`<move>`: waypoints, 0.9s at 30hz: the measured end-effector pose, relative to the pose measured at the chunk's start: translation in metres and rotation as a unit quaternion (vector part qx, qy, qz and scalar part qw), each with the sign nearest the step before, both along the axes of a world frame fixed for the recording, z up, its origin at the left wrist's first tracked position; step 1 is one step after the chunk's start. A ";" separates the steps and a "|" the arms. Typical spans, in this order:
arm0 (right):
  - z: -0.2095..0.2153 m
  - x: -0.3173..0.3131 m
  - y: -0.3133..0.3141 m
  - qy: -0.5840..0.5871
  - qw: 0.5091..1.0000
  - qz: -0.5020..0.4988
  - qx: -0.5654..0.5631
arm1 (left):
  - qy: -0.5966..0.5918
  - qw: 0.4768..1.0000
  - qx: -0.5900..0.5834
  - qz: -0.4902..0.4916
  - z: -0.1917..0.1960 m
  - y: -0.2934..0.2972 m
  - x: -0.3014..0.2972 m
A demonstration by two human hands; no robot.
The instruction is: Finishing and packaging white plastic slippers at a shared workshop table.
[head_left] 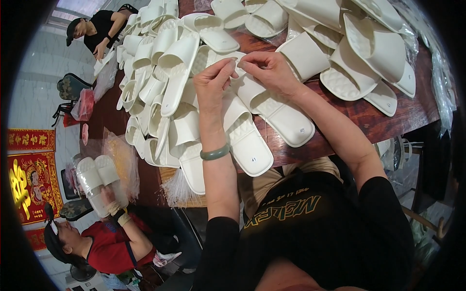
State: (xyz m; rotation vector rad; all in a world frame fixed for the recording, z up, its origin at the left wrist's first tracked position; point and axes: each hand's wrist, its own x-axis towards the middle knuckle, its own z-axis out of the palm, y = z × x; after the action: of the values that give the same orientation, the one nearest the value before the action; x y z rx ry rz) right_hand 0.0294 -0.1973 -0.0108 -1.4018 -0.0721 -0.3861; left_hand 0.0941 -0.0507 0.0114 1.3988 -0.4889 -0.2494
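Observation:
Both hands meet at the middle of the table, above a pair of cream-white slippers. My left hand (212,81), with a green bangle (214,153) on its wrist, pinches thumb against fingers. Close beside it, my right hand (273,72) is also closed in a pinch. Whatever sits between the fingertips is too fine to make out. Below them lie a left slipper (250,150) and a right slipper (290,127), soles toward me, each with a small size sticker at its heel. A thin clear strand (265,127) shows faintly between these two.
Slippers are heaped at left (178,63) and right (374,53) on the dark red wooden table (335,127). A bundle of clear plastic strands (179,190) lies at the near edge. Two co-workers handle slippers at left, one with a bagged pair (99,182).

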 end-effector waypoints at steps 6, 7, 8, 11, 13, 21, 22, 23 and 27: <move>0.003 -0.001 0.001 0.005 1.000 -0.011 -0.015 | 0.004 1.000 0.013 0.001 0.000 0.001 0.001; 0.002 -0.001 0.000 0.007 1.000 -0.011 -0.015 | 0.004 1.000 0.013 0.001 0.000 0.001 0.001; 0.002 -0.001 0.000 0.008 1.000 -0.010 -0.014 | 0.004 1.000 0.017 0.000 0.000 0.001 0.000; 0.001 0.000 -0.002 0.012 0.999 -0.014 -0.047 | 0.000 1.000 0.019 0.002 0.001 -0.001 -0.002; 0.000 0.001 -0.002 0.014 0.998 -0.020 -0.057 | -0.006 1.000 0.018 0.007 0.001 -0.001 -0.002; -0.001 0.003 0.000 0.007 0.999 -0.042 -0.014 | -0.006 0.999 0.033 0.002 -0.001 -0.001 -0.001; -0.001 0.001 0.000 0.018 1.000 -0.010 0.002 | -0.008 0.999 0.030 0.003 -0.001 -0.001 0.000; 0.000 0.001 0.000 0.030 0.999 0.021 0.019 | -0.009 1.000 0.029 0.004 -0.001 0.000 0.001; 0.000 0.000 0.002 0.030 0.998 -0.041 -0.042 | -0.006 1.000 0.030 0.000 -0.003 -0.002 0.001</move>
State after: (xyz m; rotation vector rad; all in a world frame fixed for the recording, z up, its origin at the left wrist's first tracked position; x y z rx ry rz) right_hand 0.0295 -0.1957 -0.0105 -1.5014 0.0189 -0.4134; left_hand 0.0948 -0.0522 0.0087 1.4589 -0.4951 -0.2565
